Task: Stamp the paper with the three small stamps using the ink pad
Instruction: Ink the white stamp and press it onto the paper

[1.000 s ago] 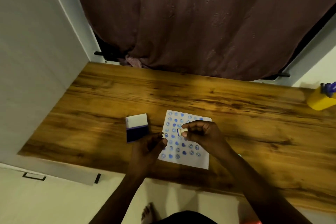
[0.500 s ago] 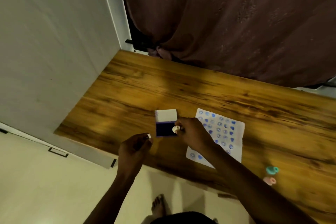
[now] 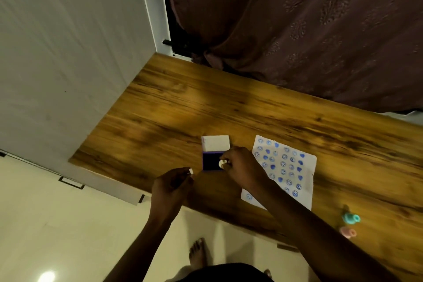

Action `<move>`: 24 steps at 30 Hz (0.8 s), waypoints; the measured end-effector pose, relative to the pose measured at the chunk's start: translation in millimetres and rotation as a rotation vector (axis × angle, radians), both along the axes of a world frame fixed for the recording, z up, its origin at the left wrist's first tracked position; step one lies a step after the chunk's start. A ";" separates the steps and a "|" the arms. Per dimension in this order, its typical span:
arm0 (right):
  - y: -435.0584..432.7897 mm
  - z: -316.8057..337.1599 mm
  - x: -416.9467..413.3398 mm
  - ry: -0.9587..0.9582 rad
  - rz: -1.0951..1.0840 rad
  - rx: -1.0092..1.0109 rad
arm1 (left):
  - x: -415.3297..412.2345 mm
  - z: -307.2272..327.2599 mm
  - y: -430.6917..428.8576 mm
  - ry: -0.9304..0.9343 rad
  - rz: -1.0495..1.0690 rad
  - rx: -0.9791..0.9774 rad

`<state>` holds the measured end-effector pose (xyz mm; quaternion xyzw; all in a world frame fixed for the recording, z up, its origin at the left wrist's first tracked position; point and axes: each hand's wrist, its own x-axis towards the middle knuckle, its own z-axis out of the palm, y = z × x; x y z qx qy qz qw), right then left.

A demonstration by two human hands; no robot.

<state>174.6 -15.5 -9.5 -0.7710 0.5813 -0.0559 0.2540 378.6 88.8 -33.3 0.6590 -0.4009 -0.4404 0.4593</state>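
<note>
right hand (image 3: 240,167) pinches a small white stamp (image 3: 222,164) over the open ink pad (image 3: 211,161); left hand (image 3: 170,186) grips a small white piece (image 3: 190,171) near the bench (image 3: 229,103) edge, stamped paper (image 3: 283,167) right

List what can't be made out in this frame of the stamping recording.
- Head view: the small stamp's face, pressed toward the ink pad and covered by the right hand.
- The white item pinched in the left hand: too small to identify.
- The paper's near corner: hidden by the right forearm.
- Teal stamp and pink stamp: blurred.
</note>
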 end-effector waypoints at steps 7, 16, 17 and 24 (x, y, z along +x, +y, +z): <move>-0.3 -2.5 3.0 0.018 -0.021 0.007 | -7.3 3.0 -4.7 0.016 -0.041 -0.019; -4.5 4.0 -6.1 -0.063 -0.011 -0.016 | -17.9 14.9 -13.4 0.062 -0.096 -0.070; -4.5 5.9 -9.7 -0.110 -0.021 -0.006 | -18.7 14.6 -13.5 0.061 -0.103 -0.074; 15.0 29.1 -66.5 -0.511 -0.299 -0.032 | -32.8 5.0 -13.7 0.091 -0.153 -0.032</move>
